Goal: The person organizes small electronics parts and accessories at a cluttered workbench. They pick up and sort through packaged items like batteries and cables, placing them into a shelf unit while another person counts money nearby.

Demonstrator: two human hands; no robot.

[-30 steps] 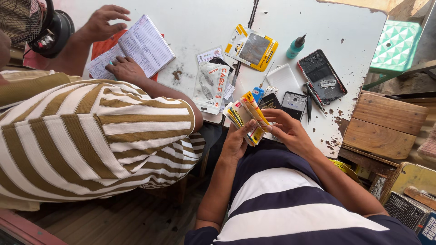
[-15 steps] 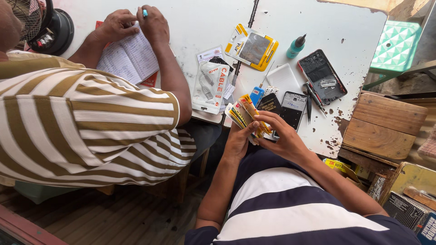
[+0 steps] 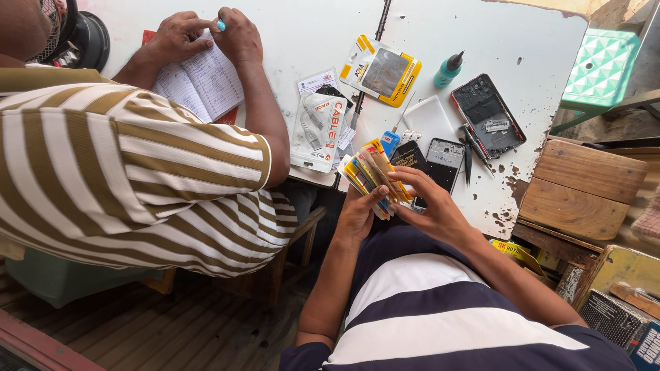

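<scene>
- I see the left hand (image 3: 357, 214) closed around a stack of small yellow packets (image 3: 375, 177), held from below at the near edge of the white bench (image 3: 302, 27).
- The right hand (image 3: 433, 206) pinches the top packets, its fingers together on them.
- The lower part of the stack is hidden by the fingers; I cannot count the packets.
- Just beyond the stack lie a dark opened phone (image 3: 443, 161) and a second phone body (image 3: 488, 115), partly covered.
- Another person's striped sleeve (image 3: 137, 172) crowds the left side; this person's hands rest on a notebook (image 3: 203, 86).
- Open bench room lies farther away, near the green bottle (image 3: 448, 69).
</scene>
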